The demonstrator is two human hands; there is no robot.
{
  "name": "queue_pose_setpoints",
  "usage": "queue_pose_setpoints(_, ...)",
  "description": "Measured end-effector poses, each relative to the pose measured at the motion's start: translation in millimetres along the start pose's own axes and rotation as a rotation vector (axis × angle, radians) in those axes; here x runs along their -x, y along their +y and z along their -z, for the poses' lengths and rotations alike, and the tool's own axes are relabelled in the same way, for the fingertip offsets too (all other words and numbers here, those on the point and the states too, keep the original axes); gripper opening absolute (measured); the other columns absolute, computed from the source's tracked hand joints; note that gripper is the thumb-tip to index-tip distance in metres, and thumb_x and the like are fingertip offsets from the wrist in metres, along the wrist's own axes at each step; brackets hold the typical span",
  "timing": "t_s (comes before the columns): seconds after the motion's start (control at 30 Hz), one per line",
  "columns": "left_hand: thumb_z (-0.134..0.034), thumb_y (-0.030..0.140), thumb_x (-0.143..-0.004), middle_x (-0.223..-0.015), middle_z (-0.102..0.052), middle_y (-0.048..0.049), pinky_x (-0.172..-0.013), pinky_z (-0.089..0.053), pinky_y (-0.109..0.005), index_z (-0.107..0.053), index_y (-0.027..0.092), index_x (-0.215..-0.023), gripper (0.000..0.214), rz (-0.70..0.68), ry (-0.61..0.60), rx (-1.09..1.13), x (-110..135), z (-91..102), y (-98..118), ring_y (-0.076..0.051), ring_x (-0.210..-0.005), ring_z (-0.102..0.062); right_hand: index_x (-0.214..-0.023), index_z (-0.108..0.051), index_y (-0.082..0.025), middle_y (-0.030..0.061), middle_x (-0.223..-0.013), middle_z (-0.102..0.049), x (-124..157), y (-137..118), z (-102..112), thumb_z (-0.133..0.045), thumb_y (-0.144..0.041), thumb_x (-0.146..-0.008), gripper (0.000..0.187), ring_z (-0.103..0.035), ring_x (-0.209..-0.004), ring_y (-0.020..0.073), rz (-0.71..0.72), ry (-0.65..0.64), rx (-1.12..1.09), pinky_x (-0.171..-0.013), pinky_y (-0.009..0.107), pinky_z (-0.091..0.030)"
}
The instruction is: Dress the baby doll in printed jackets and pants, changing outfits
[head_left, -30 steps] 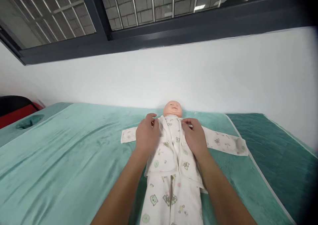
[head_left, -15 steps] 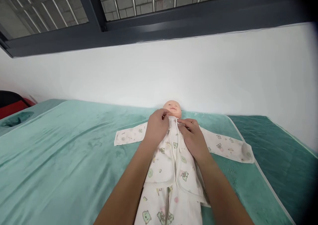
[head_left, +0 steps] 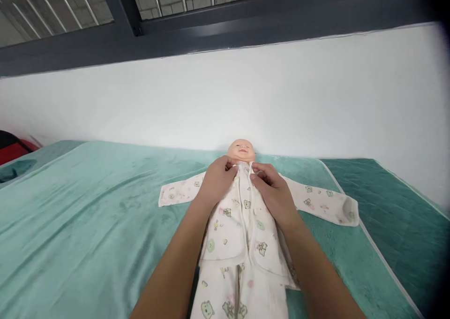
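Note:
A baby doll [head_left: 241,149] lies on its back, its head by the wall. It wears a white baby jacket [head_left: 225,237] printed with small green bears, the sleeves spread out to both sides. Matching trousers [head_left: 218,295] cover its legs. My left hand [head_left: 221,176] pinches the jacket's left front edge at the neckline, just below the doll's chin. Across from it, my right hand [head_left: 272,185] grips the other front edge near the collar. Between the hands the two front edges lie close together, with a narrow gap running down. My fingertips partly hide the collar.
A light green blanket [head_left: 105,225] lies under the doll, wrinkled on the left. To the right shows a darker green quilted cover [head_left: 393,220]. Behind rises a white wall [head_left: 211,98] below a dark window frame [head_left: 225,28]. A red and black item [head_left: 14,148] sits far left.
The view has shifted slightly. My left fingers have moved a little down from the chin to the collar edge. Both hands stay at the neckline.

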State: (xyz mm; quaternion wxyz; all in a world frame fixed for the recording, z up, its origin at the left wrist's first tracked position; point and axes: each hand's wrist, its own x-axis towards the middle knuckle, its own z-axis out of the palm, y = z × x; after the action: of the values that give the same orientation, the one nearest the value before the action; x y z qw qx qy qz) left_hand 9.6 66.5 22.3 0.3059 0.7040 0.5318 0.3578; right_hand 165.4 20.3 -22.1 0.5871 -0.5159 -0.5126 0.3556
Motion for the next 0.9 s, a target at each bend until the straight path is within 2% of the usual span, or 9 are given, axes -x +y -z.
queue_pose_setpoints(0.1, -0.056, 0.027, -0.086, -0.086, -0.07, 0.0006, -0.076, -0.047, -0.029, -0.063, 0.022, -0.084, 0.009, -0.018, 0.021, 0.06, 0, 0.5, -2, -0.015, -0.08, -0.063, -0.11, -0.07, -0.028, 0.0006, -0.108, -0.063, -3, -1, 3, -0.062, -0.039, -0.088, 0.027, -0.056, -0.088, 0.0162, 0.027, -0.032, 0.015, -0.087, 0.033, -0.045)
queue_pose_setpoints(0.23, -0.058, 0.028, -0.086, -0.086, -0.071, -0.0008, -0.078, -0.047, -0.028, -0.064, 0.02, -0.083, 0.01, -0.036, 0.134, 0.155, 1, -2.9, 4, -0.015, -0.081, -0.064, -0.112, -0.071, -0.027, 0.0017, -0.112, -0.065, -12, -4, 6, -0.06, -0.04, -0.088, 0.029, -0.058, -0.091, 0.017, 0.063, -0.041, -0.005, -0.089, 0.034, -0.045)
queue_pose_setpoints(0.3, -0.059, 0.029, -0.086, -0.088, -0.072, -0.0021, -0.079, -0.048, -0.028, -0.065, 0.019, -0.086, 0.011, -0.055, 0.169, 0.221, 4, -6.5, 9, -0.015, -0.083, -0.064, -0.114, -0.071, -0.027, 0.0025, -0.105, -0.068, -17, -5, 5, -0.061, -0.042, -0.087, 0.033, -0.059, -0.09, 0.0182, 0.048, -0.048, -0.024, -0.087, 0.035, -0.047)
queue_pose_setpoints(0.37, -0.059, 0.027, -0.086, -0.09, -0.072, -0.0025, -0.079, -0.049, -0.028, -0.065, 0.019, -0.087, 0.01, -0.084, 0.137, 0.265, 6, -10.2, 14, -0.015, -0.083, -0.065, -0.113, -0.072, -0.026, 0.0026, -0.099, -0.069, -20, -5, 2, -0.063, -0.042, -0.084, 0.034, -0.06, -0.088, 0.019, 0.036, -0.071, -0.032, -0.084, 0.035, -0.048)
queue_pose_setpoints(0.47, -0.057, 0.024, -0.087, -0.088, -0.072, -0.0015, -0.076, -0.049, -0.028, -0.064, 0.02, -0.085, 0.008, -0.104, 0.098, 0.226, 7, -13.8, 15, -0.015, -0.081, -0.065, -0.11, -0.073, -0.026, 0.0018, -0.099, -0.07, -21, -4, -3, -0.064, -0.039, -0.082, 0.031, -0.059, -0.085, 0.0176, 0.031, -0.078, -0.024, -0.081, 0.033, -0.047)
queue_pose_setpoints(0.6, -0.054, 0.022, -0.087, -0.094, -0.072, -0.003, -0.081, -0.048, -0.03, -0.064, 0.021, -0.087, 0.011, -0.084, 0.188, 0.105, 3, -12.5, 8, -0.016, -0.087, -0.065, -0.103, -0.074, -0.026, 0.0008, -0.096, -0.068, -20, -2, -4, -0.065, -0.038, -0.082, 0.026, -0.055, -0.078, 0.0156, 0.018, -0.05, 0.008, -0.077, 0.031, -0.045)
queue_pose_setpoints(0.73, -0.058, 0.029, -0.086, -0.099, -0.074, -0.0051, -0.081, -0.048, -0.032, -0.07, 0.021, -0.09, 0.015, -0.005, 0.078, 0.124, -1, -6.5, 0, -0.019, -0.09, -0.066, -0.1, -0.074, -0.026, 0.0002, -0.092, -0.065, -19, -2, -2, -0.066, -0.037, -0.082, 0.022, -0.052, -0.075, 0.0146, 0.027, -0.059, 0.041, -0.074, 0.03, -0.043)
queue_pose_setpoints(0.9, -0.063, 0.035, -0.083, -0.093, -0.074, -0.0035, -0.074, -0.047, -0.03, -0.069, 0.021, -0.09, 0.017, 0.076, -0.033, 0.186, -1, 1.9, -1, -0.018, -0.082, -0.065, -0.101, -0.074, -0.026, 0.0003, -0.094, -0.065, -19, -2, -2, -0.066, -0.038, -0.083, 0.023, -0.053, -0.078, 0.0151, 0.007, -0.068, 0.051, -0.076, 0.031, -0.044)
